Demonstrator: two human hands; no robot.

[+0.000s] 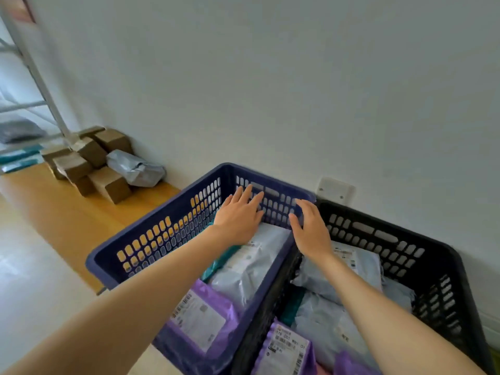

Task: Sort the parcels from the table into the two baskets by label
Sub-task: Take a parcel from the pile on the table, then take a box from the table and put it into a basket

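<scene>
Two baskets stand side by side against the wall: a blue basket (151, 234) on the left and a black basket (422, 250) on the right. Both hold grey, purple and teal parcels with white labels. My left hand (238, 217) reaches into the blue basket with straight fingers, resting over a grey parcel (254, 263) near the far wall. My right hand (311, 231) hovers with spread, relaxed fingers above the rim shared by the two baskets. Neither hand holds anything. A purple parcel (200, 318) lies at the near end of the blue basket.
On the wooden surface (67, 212) at the left lie several brown cardboard boxes (89, 163) and a grey bag (135, 169). A metal shelf frame (35, 77) rises behind them. A white wall socket (335, 189) sits just behind the baskets.
</scene>
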